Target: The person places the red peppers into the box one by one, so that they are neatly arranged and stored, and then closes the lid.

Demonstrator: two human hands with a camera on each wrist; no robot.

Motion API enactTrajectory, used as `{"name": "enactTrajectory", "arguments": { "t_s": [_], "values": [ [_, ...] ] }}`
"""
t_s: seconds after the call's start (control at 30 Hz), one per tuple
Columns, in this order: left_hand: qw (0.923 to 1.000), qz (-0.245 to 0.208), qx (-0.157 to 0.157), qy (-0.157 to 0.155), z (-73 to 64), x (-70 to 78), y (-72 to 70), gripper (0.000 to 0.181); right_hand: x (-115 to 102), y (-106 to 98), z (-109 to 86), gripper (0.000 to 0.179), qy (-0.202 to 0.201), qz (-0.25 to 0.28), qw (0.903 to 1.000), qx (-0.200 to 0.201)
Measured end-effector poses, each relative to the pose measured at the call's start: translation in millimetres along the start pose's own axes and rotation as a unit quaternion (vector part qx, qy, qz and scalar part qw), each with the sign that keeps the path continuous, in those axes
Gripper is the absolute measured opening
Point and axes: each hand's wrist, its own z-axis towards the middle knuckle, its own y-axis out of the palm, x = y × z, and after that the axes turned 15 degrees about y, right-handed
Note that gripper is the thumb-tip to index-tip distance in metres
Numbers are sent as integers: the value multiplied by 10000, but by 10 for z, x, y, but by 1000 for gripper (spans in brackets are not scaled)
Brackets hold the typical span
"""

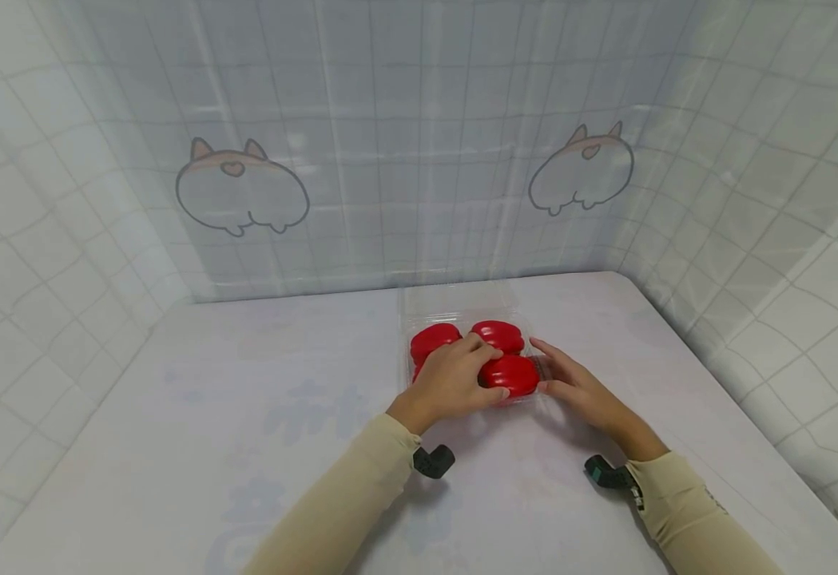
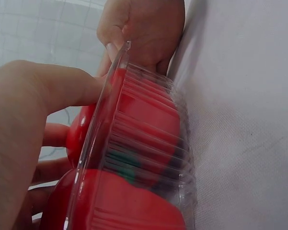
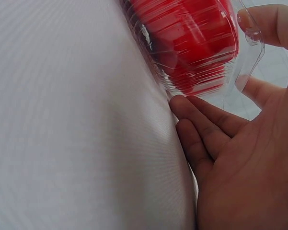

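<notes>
A clear plastic clamshell box (image 1: 403,363) holds several glossy, lobed red pieces that look like bell peppers, with a bit of green showing through the wall. My left hand (image 1: 454,379) reaches over the box from the near left. Its fingers and thumb curve round the front right red bell pepper (image 1: 515,375); in the left wrist view the thumb (image 2: 72,86) lies across the rim. My right hand (image 1: 580,391) is at the box's right side, fingers extended and loosely spread. In the right wrist view, its fingertips (image 3: 182,108) sit low beside the ribbed wall, others at the rim.
The box's clear lid (image 1: 454,299) lies folded back toward the rear wall. A pale table (image 1: 246,447) spreads round the box. White grid-patterned curtains (image 1: 419,160) enclose the back and both sides. Dark wrist devices (image 1: 433,461) jut from both sleeves.
</notes>
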Motion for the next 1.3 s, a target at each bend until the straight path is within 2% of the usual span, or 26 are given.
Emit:
{"name": "enactTrajectory", "arguments": {
  "t_s": [0.23, 0.47, 0.67, 0.8, 0.97, 1.17, 1.3],
  "values": [
    [10000, 32, 7, 14, 12, 1, -15, 67, 1, -10, -4, 75, 46, -61, 9999, 93],
    [9999, 30, -129, 6, -12, -8, -37, 68, -3, 10, 0, 74, 68, 7, 10000, 41],
    [9999, -138, -24, 22, -58, -28, -54, 67, -8, 32, 1, 74, 19, 0, 10000, 4],
    [9973, -650, 328, -29, -91, -90, -101, 61, -22, 32, -5, 74, -12, -9, 10000, -2],
    [9838, -1489, 985, -147, -137, -245, -200, 44, -37, 20, -10, 73, -16, -11, 10000, 25],
    [9760, -1586, 1429, -429, -221, -413, -254, 31, -23, 13, -13, 74, -74, 15, 10000, -37],
    [9639, -1882, 1775, -629, -258, -503, -242, 22, -29, 15, -28, 75, -1, 12, 10000, -48]
  ]
}}
